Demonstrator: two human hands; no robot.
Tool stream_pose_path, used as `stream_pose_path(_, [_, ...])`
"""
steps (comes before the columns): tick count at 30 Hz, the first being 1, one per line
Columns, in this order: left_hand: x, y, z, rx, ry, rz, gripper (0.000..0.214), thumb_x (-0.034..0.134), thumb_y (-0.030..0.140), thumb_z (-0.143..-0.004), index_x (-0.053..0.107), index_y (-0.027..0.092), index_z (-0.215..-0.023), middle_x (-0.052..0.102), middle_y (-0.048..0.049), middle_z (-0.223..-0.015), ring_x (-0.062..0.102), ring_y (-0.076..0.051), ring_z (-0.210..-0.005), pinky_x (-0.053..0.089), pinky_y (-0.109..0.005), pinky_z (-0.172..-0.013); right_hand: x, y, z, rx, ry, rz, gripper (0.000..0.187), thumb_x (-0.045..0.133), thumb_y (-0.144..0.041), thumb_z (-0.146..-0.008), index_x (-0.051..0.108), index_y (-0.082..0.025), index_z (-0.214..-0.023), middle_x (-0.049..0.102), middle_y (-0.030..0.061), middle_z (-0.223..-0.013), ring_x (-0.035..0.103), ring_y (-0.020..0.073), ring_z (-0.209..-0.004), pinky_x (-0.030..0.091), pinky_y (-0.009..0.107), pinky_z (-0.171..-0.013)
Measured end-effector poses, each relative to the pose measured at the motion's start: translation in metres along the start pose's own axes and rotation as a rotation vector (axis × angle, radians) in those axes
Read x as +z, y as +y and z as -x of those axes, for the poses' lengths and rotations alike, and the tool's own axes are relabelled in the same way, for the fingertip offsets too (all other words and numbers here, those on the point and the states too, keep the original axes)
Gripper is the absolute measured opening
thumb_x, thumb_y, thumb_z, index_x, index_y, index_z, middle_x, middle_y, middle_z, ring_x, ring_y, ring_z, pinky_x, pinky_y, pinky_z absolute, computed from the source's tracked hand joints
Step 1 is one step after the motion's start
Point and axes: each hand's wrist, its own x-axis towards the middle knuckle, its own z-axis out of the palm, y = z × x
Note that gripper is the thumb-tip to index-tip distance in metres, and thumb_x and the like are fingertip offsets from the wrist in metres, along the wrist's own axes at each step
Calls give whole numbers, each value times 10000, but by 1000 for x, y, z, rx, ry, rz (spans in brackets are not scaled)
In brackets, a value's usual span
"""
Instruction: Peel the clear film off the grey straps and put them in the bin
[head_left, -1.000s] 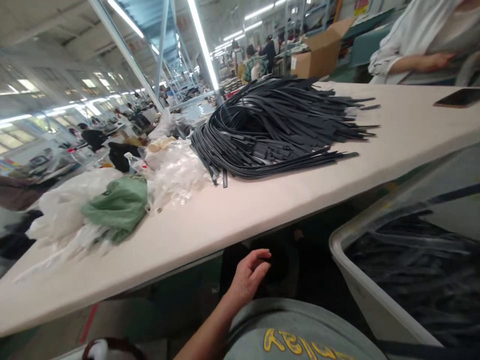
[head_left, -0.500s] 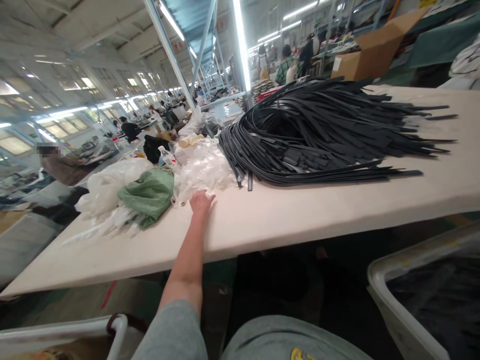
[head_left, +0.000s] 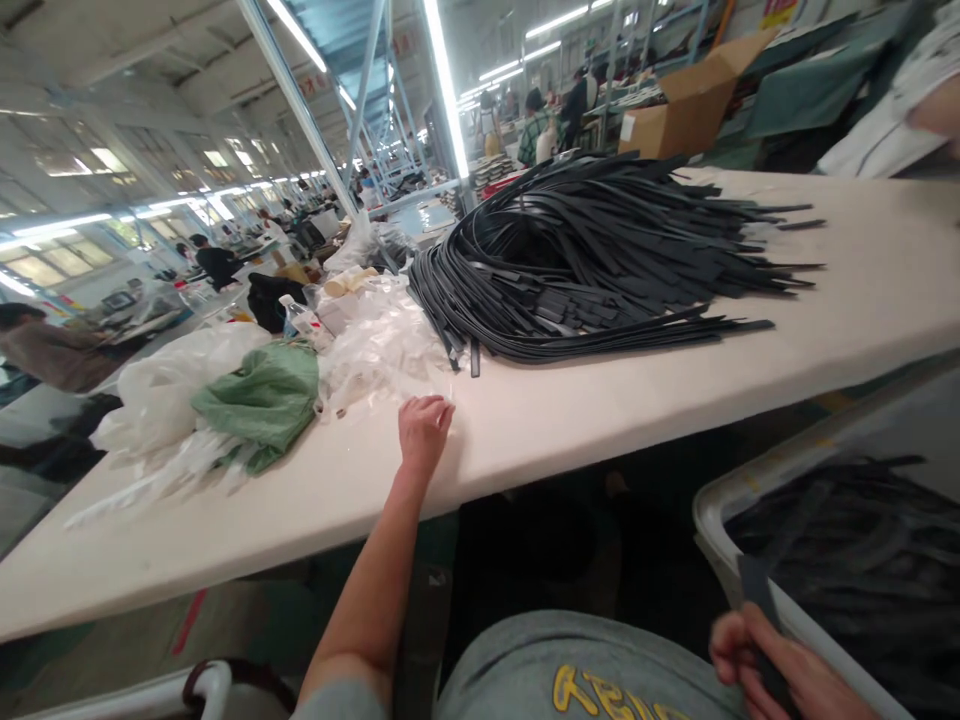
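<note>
My left hand (head_left: 424, 432) is above the pale table, just in front of a heap of clear plastic bags (head_left: 379, 345). Its fingers are pinched together, and I cannot make out what is between them. Low at the right, my right hand (head_left: 784, 665) is closed around a flat black strap (head_left: 756, 585), beside the rim of a white bin (head_left: 712, 520). Dark strips (head_left: 847, 540) lie inside that bin. A big bundle of black straps (head_left: 585, 260) rests on the table, beyond and to the right of my left hand.
A green sack (head_left: 262, 400) and white plastic bags (head_left: 169, 395) lie on the table's left part. A clear bottle (head_left: 296, 318) stands behind them. The near table edge (head_left: 525, 475) runs across in front of me. Another bin (head_left: 150, 690) sits at lower left. A person (head_left: 892, 125) is at the far right.
The view has turned to the right. My left hand has drawn back a little from the plastic heap. My right hand has come into view with a black strap.
</note>
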Motion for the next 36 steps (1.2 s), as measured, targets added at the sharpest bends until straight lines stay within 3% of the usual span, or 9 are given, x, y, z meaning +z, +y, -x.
stream_pose_path(3, [10, 26, 42, 74, 88, 139, 150, 569, 310, -910, 679, 229, -847, 722, -73, -1037, 621, -235, -1002, 359, -372, -1026, 22, -51, -9, 30, -23, -166, 624, 394, -752, -880, 678, -226, -704, 617, 39, -598, 410, 110, -369, 418, 314, -448])
stream_pose_path(8, [15, 34, 77, -53, 125, 356, 120, 640, 267, -848, 594, 235, -742, 660, -18, -804, 623, -203, -846, 437, -308, -843, 42, -95, -43, 0, -162, -225, 585, 562, -729, -795, 649, -151, -768, 611, 8, -594, 307, 48, -372, 331, 225, -408])
stream_pose_path(16, [7, 22, 102, -144, 218, 528, 252, 654, 411, -852, 580, 217, -709, 578, 23, -683, 581, -154, -679, 427, -265, -660, 85, -142, -93, -100, -361, -230, 527, 575, -632, -834, 675, -120, -902, 612, 2, -598, 283, 44, -379, 312, 199, -370])
stream_pose_path(20, [6, 21, 106, -99, 232, 516, 234, 661, 391, -852, 597, 217, -709, 574, 19, -686, 565, -151, -669, 425, -268, -654, 119, -180, -128, -156, -378, 23, 423, 477, -481, -926, 659, -118, -1044, 640, 3, -600, 335, 65, -365, 329, 196, -356])
stream_pose_path(24, [7, 23, 105, -46, 227, 503, 247, 664, 373, -852, 589, 214, -678, 566, 14, -680, 551, -148, -659, 423, -267, -651, 154, -208, -168, -184, -349, 235, 340, 512, -412, -933, 676, -115, -903, 629, 1, -530, 385, 74, -356, 310, 191, -336])
stream_pose_path(28, [7, 25, 107, -22, 200, 537, 246, 606, 348, -890, 622, 212, -685, 583, -6, -706, 566, -151, -672, 441, -264, -666, 181, -221, -188, -217, -346, 297, 194, 655, -298, -831, 671, -145, -714, 584, -31, -482, 443, 76, -408, 317, 173, -368])
stream_pose_path(32, [4, 21, 114, -69, 194, 657, 256, 508, 326, -949, 716, 217, -847, 656, -43, -866, 635, -173, -833, 481, -287, -777, 178, -223, -199, -250, -260, 333, 132, 673, -190, -762, 649, -151, -638, 576, -44, -483, 445, 70, -423, 323, 171, -401])
stream_pose_path(36, [3, 18, 125, -165, 206, 757, 257, 516, 335, -948, 748, 224, -936, 685, -44, -890, 651, -186, -883, 492, -304, -820, 136, -230, -208, -277, -5, 331, 127, 601, -229, -839, 670, -135, -787, 595, -32, -527, 383, 62, -389, 313, 182, -393])
